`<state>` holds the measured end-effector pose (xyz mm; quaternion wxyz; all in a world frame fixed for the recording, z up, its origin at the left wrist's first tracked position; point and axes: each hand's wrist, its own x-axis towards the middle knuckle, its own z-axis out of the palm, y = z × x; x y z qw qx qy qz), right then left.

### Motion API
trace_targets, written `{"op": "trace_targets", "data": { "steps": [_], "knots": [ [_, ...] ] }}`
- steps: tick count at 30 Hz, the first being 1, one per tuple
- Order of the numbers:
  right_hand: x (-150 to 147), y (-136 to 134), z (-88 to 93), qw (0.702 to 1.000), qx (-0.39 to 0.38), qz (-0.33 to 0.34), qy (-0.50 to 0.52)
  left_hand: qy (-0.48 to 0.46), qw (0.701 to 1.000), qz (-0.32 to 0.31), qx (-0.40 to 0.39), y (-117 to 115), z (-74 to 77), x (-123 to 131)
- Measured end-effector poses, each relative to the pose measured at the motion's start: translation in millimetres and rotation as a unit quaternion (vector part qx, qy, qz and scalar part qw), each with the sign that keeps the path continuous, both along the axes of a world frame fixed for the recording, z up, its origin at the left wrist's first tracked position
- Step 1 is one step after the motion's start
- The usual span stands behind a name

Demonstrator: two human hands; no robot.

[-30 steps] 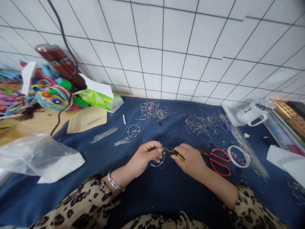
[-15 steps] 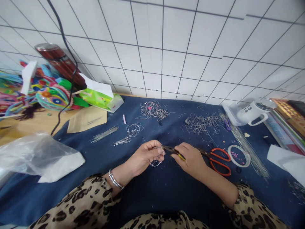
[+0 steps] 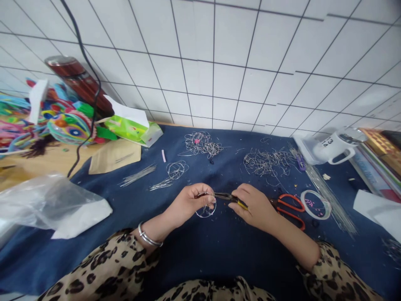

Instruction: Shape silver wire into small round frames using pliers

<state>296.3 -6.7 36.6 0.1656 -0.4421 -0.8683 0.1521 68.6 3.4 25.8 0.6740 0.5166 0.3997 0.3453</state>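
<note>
My left hand pinches a thin wire ring with small pinkish bits on it; the ring hangs below my thumb and fingers. In my right hand is a pair of pliers with yellow on the handles. Their narrow jaws point left and reach the ring's edge beside my left fingertips. Whether the jaws grip the wire is too small to tell. Right of my right hand lie red-handled scissors, their blades partly behind that hand.
Tangled wire heaps lie toward the wall, with a small wire coil and cut wires left of them. A white tape-like ring holds pink beads. A mug stands at right, a plastic bag at left.
My right hand and the pliers have shifted slightly to the right. The wire ring has turned in my left fingers, so its round shape shows more fully.
</note>
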Motion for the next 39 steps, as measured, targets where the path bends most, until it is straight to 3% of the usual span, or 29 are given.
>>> {"op": "trace_targets", "data": {
  "steps": [18,33,39],
  "knots": [
    [-1.7,0.3,5.0,0.979,0.14,0.032,-0.144,0.057,0.997,-0.039,0.02,2.2,2.9,-2.8],
    [-4.7,-0.5,2.6,0.976,0.14,0.031,-0.167,0.124,0.988,-0.064,0.059,4.1,3.3,-7.6],
    [-5.5,-0.8,-0.7,0.971,0.146,0.033,-0.185,0.107,0.991,-0.068,0.033,4.6,2.2,-7.9]
  ]
}}
